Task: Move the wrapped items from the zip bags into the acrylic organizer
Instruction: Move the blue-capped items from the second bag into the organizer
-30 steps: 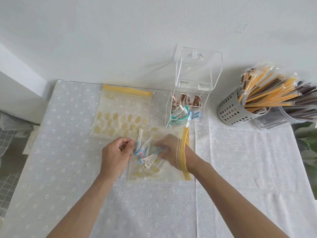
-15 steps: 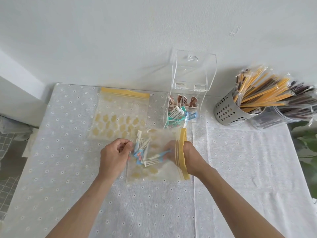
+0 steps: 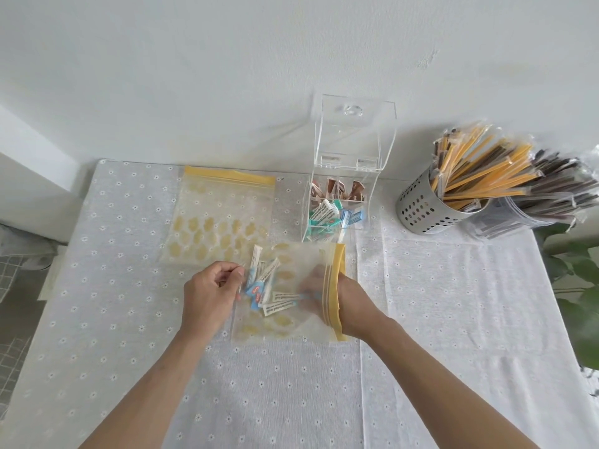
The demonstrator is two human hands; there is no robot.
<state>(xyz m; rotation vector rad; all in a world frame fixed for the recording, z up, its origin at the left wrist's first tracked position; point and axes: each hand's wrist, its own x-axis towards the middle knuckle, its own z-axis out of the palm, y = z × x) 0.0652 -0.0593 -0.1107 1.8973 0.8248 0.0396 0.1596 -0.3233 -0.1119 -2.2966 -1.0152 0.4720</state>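
A clear zip bag [image 3: 285, 325] with a yellow strip lies on the table, its mouth facing right. Inside it are several blue-and-white wrapped items [image 3: 267, 288]. My left hand [image 3: 209, 293] pinches the bag's closed left edge. My right hand [image 3: 348, 301] reaches through the mouth, its fingers blurred behind the plastic and closed on wrapped items near the opening. The acrylic organizer [image 3: 372, 202] stands just behind the bag with its lid up; it holds brown, teal and blue wrapped items.
A second, flat zip bag [image 3: 223, 218] lies at the back left. A perforated metal holder [image 3: 421, 209] full of long wrapped sticks stands at the back right, with a clear container beside it. A plant [image 3: 580, 286] sits at the right edge. A wall lies behind.
My right hand has drawn back towards the bag's mouth, dragging wrapped items rightwards. The left hand keeps its pinch on the bag's left edge.
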